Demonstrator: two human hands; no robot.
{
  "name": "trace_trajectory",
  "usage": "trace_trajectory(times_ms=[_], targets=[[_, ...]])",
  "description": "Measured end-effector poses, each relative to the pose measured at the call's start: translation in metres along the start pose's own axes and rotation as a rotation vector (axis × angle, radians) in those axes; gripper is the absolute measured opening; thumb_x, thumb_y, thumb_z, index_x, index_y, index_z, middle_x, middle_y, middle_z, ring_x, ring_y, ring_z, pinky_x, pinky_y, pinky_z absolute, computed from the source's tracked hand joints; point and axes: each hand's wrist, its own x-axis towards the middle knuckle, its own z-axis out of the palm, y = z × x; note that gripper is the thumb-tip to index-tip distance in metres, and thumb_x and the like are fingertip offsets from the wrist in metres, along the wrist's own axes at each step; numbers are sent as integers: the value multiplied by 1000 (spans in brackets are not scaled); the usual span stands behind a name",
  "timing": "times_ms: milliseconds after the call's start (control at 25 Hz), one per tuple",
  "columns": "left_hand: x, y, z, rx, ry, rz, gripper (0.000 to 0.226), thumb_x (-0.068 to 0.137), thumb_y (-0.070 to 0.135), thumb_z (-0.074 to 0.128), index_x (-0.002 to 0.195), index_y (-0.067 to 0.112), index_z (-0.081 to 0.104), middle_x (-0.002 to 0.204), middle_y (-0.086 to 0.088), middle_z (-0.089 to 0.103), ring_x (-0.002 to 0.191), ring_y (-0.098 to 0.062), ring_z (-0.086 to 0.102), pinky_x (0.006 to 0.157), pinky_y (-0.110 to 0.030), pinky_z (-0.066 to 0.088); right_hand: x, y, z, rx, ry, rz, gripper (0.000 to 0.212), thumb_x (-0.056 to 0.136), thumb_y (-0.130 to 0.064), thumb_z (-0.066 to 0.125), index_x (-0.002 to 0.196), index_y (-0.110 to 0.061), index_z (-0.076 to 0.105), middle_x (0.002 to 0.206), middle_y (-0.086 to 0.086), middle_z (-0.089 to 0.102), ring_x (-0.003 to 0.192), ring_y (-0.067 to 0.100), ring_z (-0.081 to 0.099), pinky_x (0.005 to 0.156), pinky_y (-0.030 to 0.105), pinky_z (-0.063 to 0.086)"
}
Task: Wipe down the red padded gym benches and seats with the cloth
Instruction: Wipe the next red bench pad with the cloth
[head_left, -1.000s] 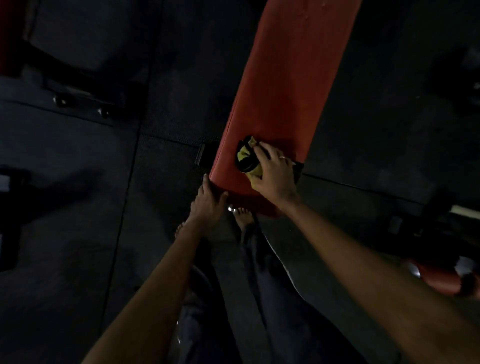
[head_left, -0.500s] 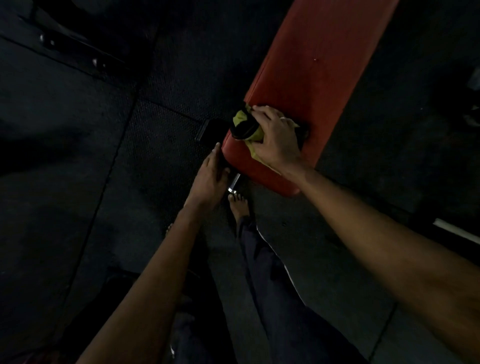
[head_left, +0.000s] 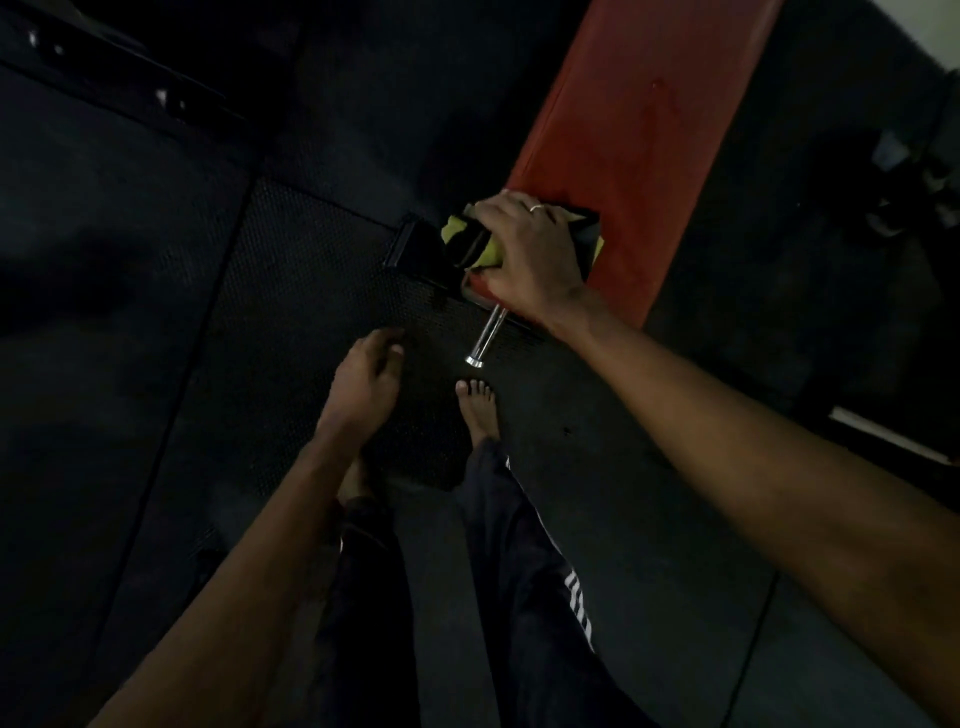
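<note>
I am at the near end of the red padded bench (head_left: 631, 140), and my right hand (head_left: 530, 254) is curled down over the yellow and black cloth (head_left: 470, 241), gripping it and pressing it onto the pad's lower left corner, so I judge the step in hand to be wiping that end and its edge. My left hand (head_left: 366, 376) hangs free over the dark floor mat (head_left: 291, 291), well apart from the bench, fingers loosely bent and holding nothing. A bright metal pin (head_left: 485, 338) sticks out from under the end of the bench toward my bare foot (head_left: 478, 408), and a dark frame end (head_left: 410, 249) shows just left of the cloth. The long stretch of red pad running up and away to the top of the view looks untouched by the cloth at this moment, so my guess is that the next move calls for pushing the cloth up along the length of the pad in flat passes, keeping it spread rather than bunched, and keeping my wrist off that pin. I cannot tell how far the wiping has gone, since the light is too poor to show any wet or clean streak. The far end of the bench is cut off by the top edge, my palm hides most of the cloth and the very corner of the pad, and the shapes at upper left and far right are too dark to name.
</note>
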Motion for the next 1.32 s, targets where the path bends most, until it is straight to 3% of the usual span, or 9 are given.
trace_trajectory(times_ms=[120,200,280,360,520,680,840,1120,1320], targets=[[11,18,-14,-81,35,-27,32,108,25,40,133,13,57,105,-4,59,77,-12,52,75,-36,45,-35,-8,10,-3,-15,-108,70,70,-12,76,137,-21,57,141,-3,55,137,24,43,104,48,37],[23,42,-16,-105,32,-21,31,108,27,39,133,18,55,97,4,56,72,-6,49,71,-30,41,-69,4,17,-7,-14,-142,75,70,-9,72,141,-21,54,149,-1,48,142,25,37,108,49,34],[38,69,-7,-70,-46,29,39,108,32,37,145,24,43,122,-1,57,95,-8,57,80,-29,45,-102,31,27,8,32,-145,74,72,-11,66,144,-21,51,153,1,44,145,26,33,111,49,33],[54,91,9,14,-189,111,56,108,39,35,159,23,18,155,-7,37,135,-20,44,105,-36,37,-121,57,35,106,113,-25,74,70,-12,67,143,-19,53,151,3,47,144,26,37,112,51,36],[74,119,40,184,-294,115,75,107,44,33,159,10,-10,164,-19,12,148,-32,26,116,-42,27,-115,77,31,327,299,411,64,82,-36,72,140,-16,54,142,4,55,133,24,49,105,51,44],[93,138,49,229,-159,92,75,107,37,39,159,9,-6,164,-18,12,149,-33,23,116,-42,26,-91,59,33,391,396,683,66,86,-54,64,140,-18,50,140,4,55,128,25,53,102,51,45],[111,160,72,203,-37,39,83,101,54,43,160,20,-4,160,-19,19,140,-40,36,108,-52,36,-125,71,36,280,323,537,59,94,-50,54,144,-20,44,145,3,50,134,23,47,104,52,45],[110,146,101,478,270,142,83,98,67,34,157,13,16,144,-21,45,118,-38,57,89,-42,44,-113,78,32,726,585,919,62,86,-35,63,143,-16,48,142,5,51,131,23,50,103,47,49],[123,146,94,577,305,326,62,102,44,42,150,9,23,146,-33,38,126,-47,49,96,-54,49,-146,82,39,813,548,864,56,89,-36,69,139,-18,52,141,4,51,124,20,55,96,42,53]])
